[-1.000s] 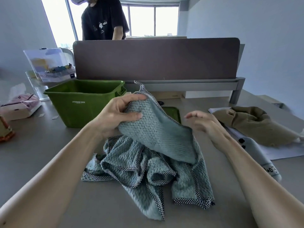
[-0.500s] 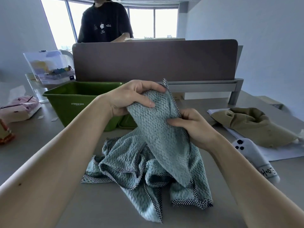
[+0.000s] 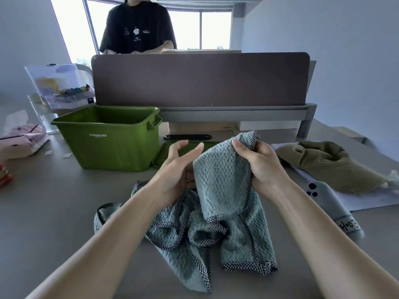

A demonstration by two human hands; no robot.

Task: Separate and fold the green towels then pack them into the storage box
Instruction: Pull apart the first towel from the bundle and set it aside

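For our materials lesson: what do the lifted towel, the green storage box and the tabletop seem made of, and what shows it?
Towel: likely soft microfibre or terry, matte; bumpy pile, checked woven edging, limp drape.
Storage box: moulded plastic, slight sheen; smooth walls, moulded rim handle, printed lettering.
Tabletop: perhaps laminate, smooth grey matte; core hidden.

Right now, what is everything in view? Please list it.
held towel: one, blue-green with checked hem, lifted over the pile
towel pile: count unclear, same colour, centre of table
storage box: one, green, left rear
lid: one, green, flat beside the box
olive cloth: one, right
clear container: one, far left
divider: one, brown, rear
other person: one, black shirt, behind divider
left hand: fingers straight, beside held towel
right hand: grips held towel's top edge
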